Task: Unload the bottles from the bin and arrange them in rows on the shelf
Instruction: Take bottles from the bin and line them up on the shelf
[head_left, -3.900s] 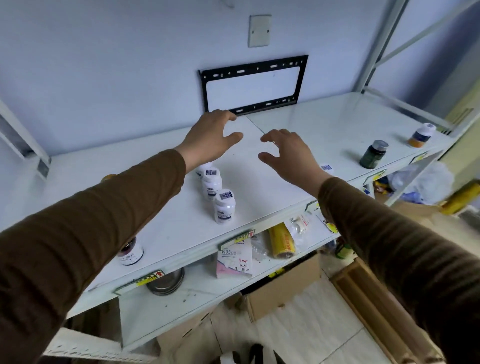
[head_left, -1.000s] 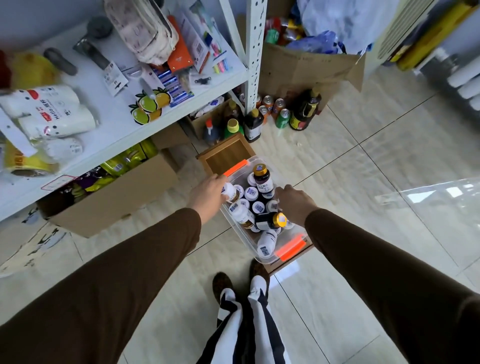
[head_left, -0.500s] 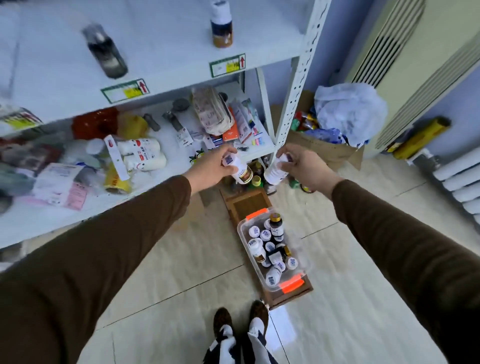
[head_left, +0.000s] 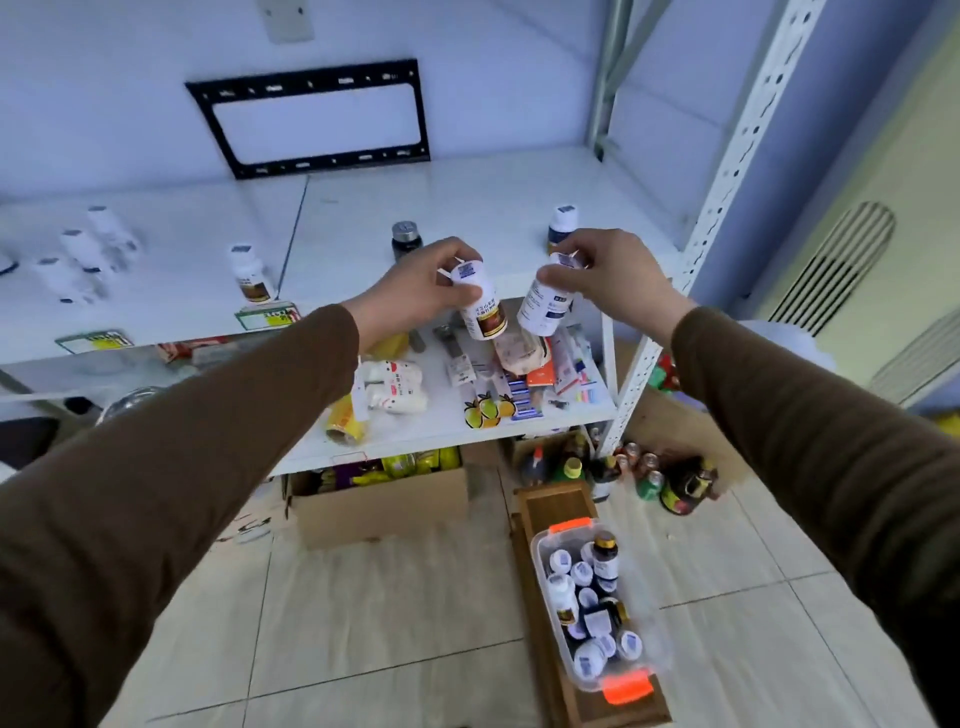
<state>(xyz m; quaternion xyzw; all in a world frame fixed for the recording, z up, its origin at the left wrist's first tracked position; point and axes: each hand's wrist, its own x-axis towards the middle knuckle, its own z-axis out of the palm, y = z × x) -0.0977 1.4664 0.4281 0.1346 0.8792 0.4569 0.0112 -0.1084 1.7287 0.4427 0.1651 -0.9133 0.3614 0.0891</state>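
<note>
The shelf (head_left: 467, 208) was smooth white painted metal; the bin (head_left: 550, 613) clear glossy plastic; the bottles (head_left: 587, 587) white plastic with paper labels; the floor (head_left: 363, 613) glossy tile.

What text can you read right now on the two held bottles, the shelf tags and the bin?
No text reads clearly enough to quote.
Brown-label bottle in the left hand: print and cap sticker blurred.
Blue-print bottle in the right hand: blurred.
Shelf tags: too small.
Bottle caps in the bin: stickers unreadable.
</note>
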